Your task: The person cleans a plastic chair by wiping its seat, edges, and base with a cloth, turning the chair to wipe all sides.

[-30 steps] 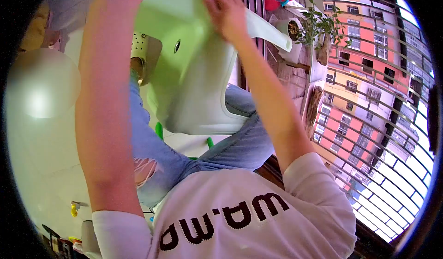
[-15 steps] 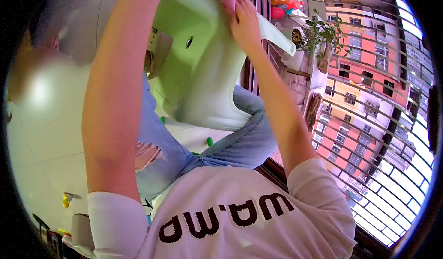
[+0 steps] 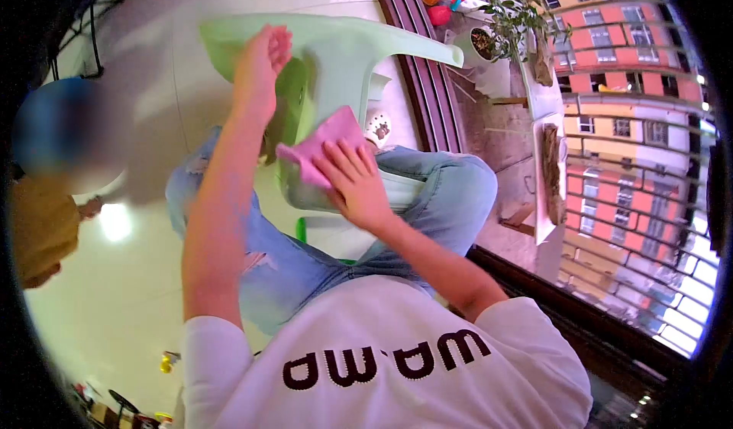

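A pale green plastic stool lies tilted between my knees, with one leg pointing toward the window side. My left hand is at its upper part, fingers curled by the stool's edge; their exact grip is partly hidden. A pink cloth is under my right hand, whose fingers press it against the near part of the stool. Part of the stool's underside is hidden behind my left forearm.
At the left is another person in brown clothing. A white clog shows beyond the cloth. Dark door tracks run along the right, beside a potted plant and a barred window. A small yellow object lies on the floor.
The stool has turned and shifted. My right hand has brought the pink cloth down from the far end toward me. My left hand, out of view earlier, now shows at the stool.
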Demonstrator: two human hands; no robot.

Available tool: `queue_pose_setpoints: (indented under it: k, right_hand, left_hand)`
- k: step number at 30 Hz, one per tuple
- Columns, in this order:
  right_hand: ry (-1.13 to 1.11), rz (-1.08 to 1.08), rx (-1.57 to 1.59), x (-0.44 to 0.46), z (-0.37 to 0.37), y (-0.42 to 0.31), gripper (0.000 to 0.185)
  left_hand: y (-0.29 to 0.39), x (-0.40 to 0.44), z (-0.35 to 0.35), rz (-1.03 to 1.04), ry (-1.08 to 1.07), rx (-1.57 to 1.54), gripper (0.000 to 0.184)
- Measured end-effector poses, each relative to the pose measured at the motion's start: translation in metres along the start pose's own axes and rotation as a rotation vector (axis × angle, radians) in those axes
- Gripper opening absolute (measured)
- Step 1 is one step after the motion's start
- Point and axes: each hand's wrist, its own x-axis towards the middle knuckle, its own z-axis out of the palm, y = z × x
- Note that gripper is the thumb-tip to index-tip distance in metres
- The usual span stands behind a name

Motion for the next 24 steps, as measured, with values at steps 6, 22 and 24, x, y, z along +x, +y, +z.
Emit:
queue_pose_setpoints:
  k: [6,22,24]
  right_hand:
    - [0.342,0.064,-0.034,0.098,0.009,0.046,0.053]
    - [0.135,0.044,0.098,-0.049,0.012,-0.010,0.054]
    - [0.172,0.018,0.087,-0.031,0.014,-0.005,0.048]
  left_hand:
    - [-0.040,-0.078,-0.014,0.253,0.176,-0.031,0.032]
    - [-0.085,-0.121,-0.019,0.251,0.125,0.192,0.038]
    - [-0.086,-0.120,-0.024,0.285,0.101,0.157,0.038]
